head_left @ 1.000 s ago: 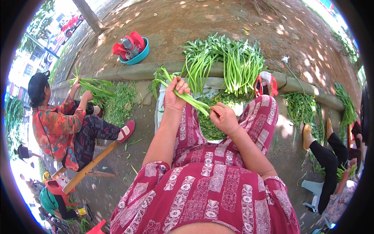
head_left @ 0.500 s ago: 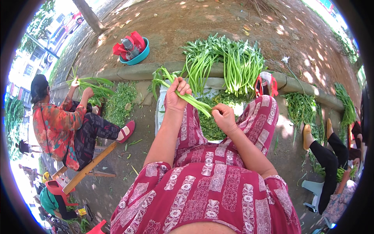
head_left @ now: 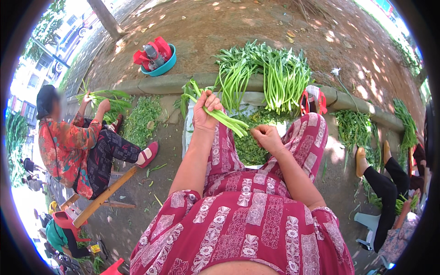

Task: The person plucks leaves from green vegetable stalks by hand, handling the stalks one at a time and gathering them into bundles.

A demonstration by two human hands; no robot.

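Fingers (head_left: 213, 101) around diagonal stalks (head_left: 228, 121), butts (head_left: 243, 129) rightward

A sun-dappled roadside spot lies outdoors, where a long grey stone kerb (head_left: 151, 85) borders bare brown earth (head_left: 201, 43), a slender brown tree trunk (head_left: 106, 19) rises and dark-wheeled cars (head_left: 82, 32) show beyond.

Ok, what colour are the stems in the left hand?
Light green; the stems in the left hand show best in the head view.
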